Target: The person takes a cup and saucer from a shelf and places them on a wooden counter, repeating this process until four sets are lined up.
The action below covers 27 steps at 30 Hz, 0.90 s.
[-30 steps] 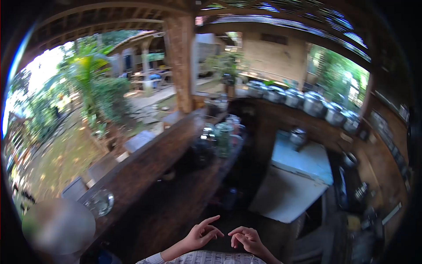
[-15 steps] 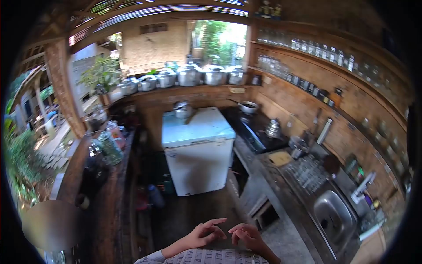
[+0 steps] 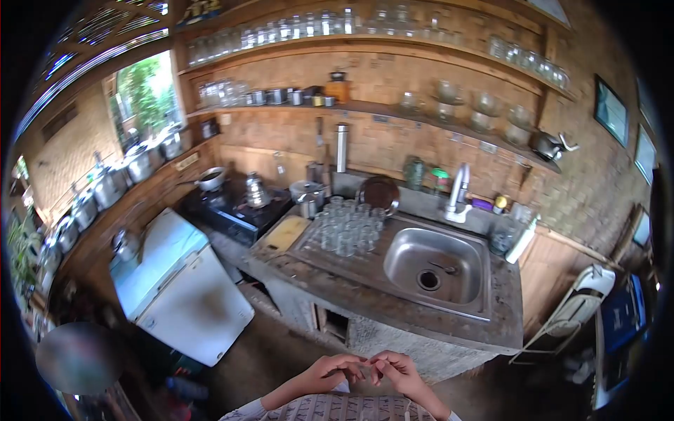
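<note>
Both hands are low in the view, in front of the patterned shirt, with their fingertips meeting. My left hand [image 3: 328, 373] has loosely bent fingers reaching toward the right hand, and no object shows in it. My right hand [image 3: 394, 370] has its thumb and index finger pressed together near the left fingertips; whatever is between them, if anything, is too small to make out. Beyond the hands lies the concrete counter [image 3: 365, 309] with a steel sink [image 3: 460, 270], a tap [image 3: 460, 193] and upturned glasses [image 3: 347, 228]. The hands do not touch the counter.
A white chest freezer [image 3: 189, 302] stands at the left. Behind it are a black stove [image 3: 228, 214] with a pan [image 3: 210, 179] and a kettle [image 3: 257, 191]. Shelves [image 3: 386, 109] with jars line the wall. A folded chair [image 3: 579, 298] leans at the right.
The view has turned right, bringing the sink to the middle and the freezer to the left. My hands have come closer together, and their fingertips now meet.
</note>
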Each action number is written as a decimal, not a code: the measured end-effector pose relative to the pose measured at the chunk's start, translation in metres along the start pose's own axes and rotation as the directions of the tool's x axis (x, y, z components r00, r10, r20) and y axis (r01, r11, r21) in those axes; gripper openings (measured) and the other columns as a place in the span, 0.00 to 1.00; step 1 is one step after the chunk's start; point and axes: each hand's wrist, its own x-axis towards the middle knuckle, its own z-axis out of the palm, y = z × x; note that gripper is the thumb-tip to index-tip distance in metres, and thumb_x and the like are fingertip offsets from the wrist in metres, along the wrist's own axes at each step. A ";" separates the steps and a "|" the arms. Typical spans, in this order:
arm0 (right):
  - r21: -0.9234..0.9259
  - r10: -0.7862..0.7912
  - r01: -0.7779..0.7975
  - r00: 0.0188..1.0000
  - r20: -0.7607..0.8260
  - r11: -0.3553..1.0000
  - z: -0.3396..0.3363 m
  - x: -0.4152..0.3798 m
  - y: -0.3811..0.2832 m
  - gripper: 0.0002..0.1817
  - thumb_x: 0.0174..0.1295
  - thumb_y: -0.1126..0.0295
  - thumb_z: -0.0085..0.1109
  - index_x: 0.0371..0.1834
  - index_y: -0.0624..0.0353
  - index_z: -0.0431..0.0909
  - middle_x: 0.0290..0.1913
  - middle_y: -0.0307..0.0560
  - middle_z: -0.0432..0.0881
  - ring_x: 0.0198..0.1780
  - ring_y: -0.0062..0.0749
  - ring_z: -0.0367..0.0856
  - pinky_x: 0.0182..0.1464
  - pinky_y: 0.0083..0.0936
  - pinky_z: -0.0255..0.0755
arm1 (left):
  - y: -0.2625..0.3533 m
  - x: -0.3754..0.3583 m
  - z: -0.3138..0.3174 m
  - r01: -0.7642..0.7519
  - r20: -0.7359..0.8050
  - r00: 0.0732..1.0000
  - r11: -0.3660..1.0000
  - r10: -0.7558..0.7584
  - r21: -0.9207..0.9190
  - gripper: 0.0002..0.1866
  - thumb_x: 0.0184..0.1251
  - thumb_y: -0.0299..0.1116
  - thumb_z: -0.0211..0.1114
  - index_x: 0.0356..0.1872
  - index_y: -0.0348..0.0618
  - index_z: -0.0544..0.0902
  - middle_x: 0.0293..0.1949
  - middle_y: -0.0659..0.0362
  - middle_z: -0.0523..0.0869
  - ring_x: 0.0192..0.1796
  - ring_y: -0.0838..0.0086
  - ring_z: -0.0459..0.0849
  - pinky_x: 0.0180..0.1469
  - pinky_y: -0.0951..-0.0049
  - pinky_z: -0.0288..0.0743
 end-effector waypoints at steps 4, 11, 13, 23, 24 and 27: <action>0.033 -0.008 0.012 0.993 -0.115 0.999 -0.033 0.020 0.001 0.11 0.66 0.72 0.43 0.42 0.66 0.74 0.23 0.40 0.76 0.25 0.18 0.73 0.28 0.15 0.67 | -0.012 0.054 -0.024 0.052 0.099 0.994 0.999 -0.051 -0.011 0.24 0.53 0.15 0.38 0.54 0.34 0.67 0.38 0.53 0.81 0.38 0.74 0.77 0.45 0.74 0.70; 0.005 -0.020 0.021 0.987 -0.162 1.000 -0.084 0.105 -0.015 0.11 0.66 0.71 0.43 0.43 0.66 0.74 0.23 0.40 0.75 0.25 0.18 0.72 0.28 0.16 0.67 | -0.019 0.141 -0.090 0.006 0.139 0.990 1.000 -0.004 -0.015 0.22 0.56 0.17 0.40 0.54 0.36 0.68 0.37 0.56 0.81 0.38 0.75 0.76 0.45 0.74 0.69; -0.026 -0.039 0.035 0.990 -0.136 0.999 -0.096 0.128 -0.021 0.11 0.66 0.72 0.44 0.43 0.66 0.74 0.24 0.40 0.75 0.26 0.18 0.72 0.28 0.16 0.67 | -0.017 0.163 -0.103 0.021 0.131 0.991 1.000 -0.019 -0.016 0.22 0.56 0.17 0.40 0.54 0.36 0.68 0.36 0.57 0.81 0.38 0.76 0.76 0.45 0.74 0.69; -0.060 -0.089 0.073 0.941 -0.328 0.996 -0.147 0.171 -0.029 0.10 0.65 0.71 0.45 0.43 0.65 0.74 0.25 0.40 0.76 0.25 0.19 0.73 0.27 0.16 0.68 | -0.022 0.262 -0.148 0.038 0.230 0.973 0.999 -0.035 -0.010 0.17 0.63 0.20 0.46 0.54 0.35 0.68 0.37 0.57 0.80 0.41 0.76 0.78 0.46 0.76 0.70; -0.063 -0.091 0.074 0.938 -0.335 0.995 -0.151 0.173 -0.030 0.10 0.65 0.71 0.45 0.43 0.65 0.74 0.25 0.40 0.76 0.25 0.19 0.73 0.27 0.16 0.68 | -0.022 0.269 -0.149 0.028 0.249 0.968 0.999 -0.033 0.023 0.18 0.63 0.20 0.45 0.55 0.36 0.67 0.38 0.56 0.79 0.41 0.76 0.78 0.46 0.76 0.70; -0.085 -0.114 0.089 0.924 -0.364 0.992 -0.165 0.183 -0.034 0.09 0.65 0.72 0.46 0.42 0.64 0.74 0.25 0.39 0.76 0.26 0.18 0.74 0.28 0.15 0.68 | -0.016 0.293 -0.152 0.007 0.254 0.967 0.998 -0.023 0.064 0.22 0.63 0.21 0.46 0.59 0.39 0.62 0.40 0.56 0.79 0.40 0.76 0.78 0.46 0.76 0.70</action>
